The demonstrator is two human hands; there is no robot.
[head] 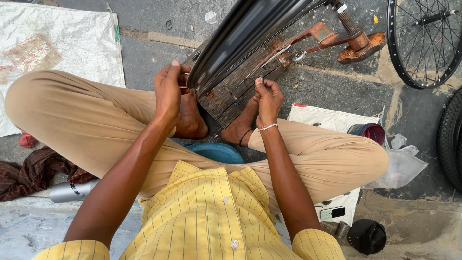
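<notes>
A black bicycle wheel rim point(240, 36) stands on edge over a rusty truing stand point(332, 41) and a dark wooden block point(240, 84) between my bare feet. My left hand point(168, 91) presses against the rim's near edge, fingers curled on it. A thin metal spoke point(276, 55) runs up toward the rim from my right hand point(268, 98), which pinches its lower end between thumb and fingertips. A thin bracelet sits on my right wrist. I sit cross-legged in tan trousers and a yellow striped shirt.
A spoked wheel point(423, 43) and a tyre point(452, 139) lie at the right. A small red-and-blue pot point(368, 132), clear plastic bag point(402, 163), phone point(333, 213) and black cap point(366, 236) are by my right knee. A blue bowl point(216, 153), grey bottle point(72, 190) and white sack point(57, 43) are on the left.
</notes>
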